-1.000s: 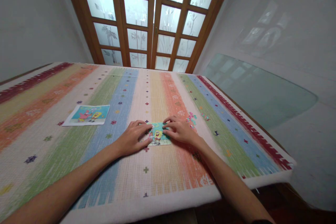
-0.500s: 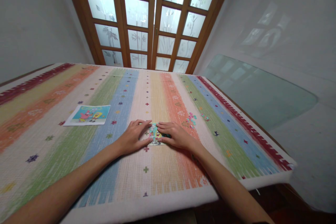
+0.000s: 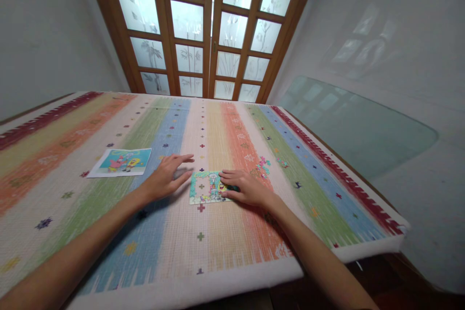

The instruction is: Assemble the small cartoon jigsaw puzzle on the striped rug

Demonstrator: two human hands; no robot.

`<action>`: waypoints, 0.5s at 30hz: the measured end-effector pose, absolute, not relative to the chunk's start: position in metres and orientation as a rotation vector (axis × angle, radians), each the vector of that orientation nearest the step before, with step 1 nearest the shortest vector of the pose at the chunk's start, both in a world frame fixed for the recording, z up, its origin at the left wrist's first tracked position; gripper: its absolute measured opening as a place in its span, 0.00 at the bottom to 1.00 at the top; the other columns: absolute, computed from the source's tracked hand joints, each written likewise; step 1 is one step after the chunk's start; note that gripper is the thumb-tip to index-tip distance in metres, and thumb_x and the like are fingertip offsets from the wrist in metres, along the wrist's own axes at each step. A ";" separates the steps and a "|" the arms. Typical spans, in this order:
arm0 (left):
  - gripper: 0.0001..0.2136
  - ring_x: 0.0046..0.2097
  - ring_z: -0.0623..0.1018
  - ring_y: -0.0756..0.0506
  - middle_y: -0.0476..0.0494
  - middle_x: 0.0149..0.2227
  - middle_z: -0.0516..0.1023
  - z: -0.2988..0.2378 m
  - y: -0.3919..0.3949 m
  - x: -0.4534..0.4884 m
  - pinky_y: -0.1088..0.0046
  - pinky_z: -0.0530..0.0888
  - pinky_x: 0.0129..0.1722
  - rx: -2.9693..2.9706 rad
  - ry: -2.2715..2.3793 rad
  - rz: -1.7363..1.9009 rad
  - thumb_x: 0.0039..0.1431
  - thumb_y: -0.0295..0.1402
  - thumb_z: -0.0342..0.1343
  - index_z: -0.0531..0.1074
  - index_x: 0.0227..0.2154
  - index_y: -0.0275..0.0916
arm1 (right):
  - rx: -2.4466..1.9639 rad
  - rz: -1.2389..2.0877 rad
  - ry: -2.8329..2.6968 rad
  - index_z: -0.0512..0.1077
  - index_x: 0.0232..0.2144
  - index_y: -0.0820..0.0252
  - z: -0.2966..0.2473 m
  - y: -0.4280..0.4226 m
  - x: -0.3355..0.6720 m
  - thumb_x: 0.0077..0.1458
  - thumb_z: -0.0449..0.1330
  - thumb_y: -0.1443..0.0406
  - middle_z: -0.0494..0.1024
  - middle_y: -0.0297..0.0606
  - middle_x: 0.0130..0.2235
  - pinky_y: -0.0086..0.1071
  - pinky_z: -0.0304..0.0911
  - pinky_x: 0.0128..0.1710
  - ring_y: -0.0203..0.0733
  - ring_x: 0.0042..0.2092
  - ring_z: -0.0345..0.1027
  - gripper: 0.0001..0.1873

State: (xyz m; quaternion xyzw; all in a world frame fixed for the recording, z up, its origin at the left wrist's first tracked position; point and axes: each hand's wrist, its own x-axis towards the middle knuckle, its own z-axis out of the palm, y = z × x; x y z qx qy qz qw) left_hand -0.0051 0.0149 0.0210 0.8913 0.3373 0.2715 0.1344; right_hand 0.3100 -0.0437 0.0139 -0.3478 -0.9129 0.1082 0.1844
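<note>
A partly assembled jigsaw puzzle (image 3: 212,190) with cartoon figures lies flat on the striped tablecloth. A gap in its left half lets the cloth show through. Just off the puzzle's left edge, my left hand (image 3: 162,178) is raised slightly with thumb and fingers apart, holding nothing. My right hand (image 3: 249,188) rests over the puzzle's right end, thumb and fingers spread on it. That end is partly hidden under the fingers. Left of my left hand lies a printed picture (image 3: 121,162) of a pink starfish and a yellow sponge character.
Several loose puzzle pieces (image 3: 264,163) are heaped beyond my right hand, with a few more pieces (image 3: 281,162) to their right. The tablecloth (image 3: 225,237) covers a large table. Wooden glass doors (image 3: 209,34) stand behind it, and walls flank both sides.
My left hand has moved left off the puzzle, uncovering its left part and the gap. My right hand stays on the right end. The view has shifted slightly.
</note>
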 end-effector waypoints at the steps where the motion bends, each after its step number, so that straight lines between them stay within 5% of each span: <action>1: 0.21 0.57 0.75 0.36 0.37 0.55 0.78 0.021 0.014 -0.007 0.51 0.68 0.58 2.605 0.956 0.751 0.70 0.42 0.51 0.65 0.62 0.42 | -0.989 0.308 -2.571 0.78 0.52 0.59 0.014 -0.044 0.309 0.67 0.62 0.57 0.77 0.50 0.59 0.49 0.67 0.63 0.51 0.63 0.70 0.16; 15: 0.33 0.62 0.70 0.31 0.34 0.64 0.70 0.002 -0.008 -0.017 0.48 0.67 0.62 2.714 0.883 0.519 0.64 0.49 0.58 0.61 0.68 0.43 | -1.009 0.323 -2.545 0.78 0.51 0.59 0.018 -0.053 0.301 0.68 0.60 0.60 0.78 0.49 0.59 0.52 0.66 0.61 0.53 0.64 0.69 0.14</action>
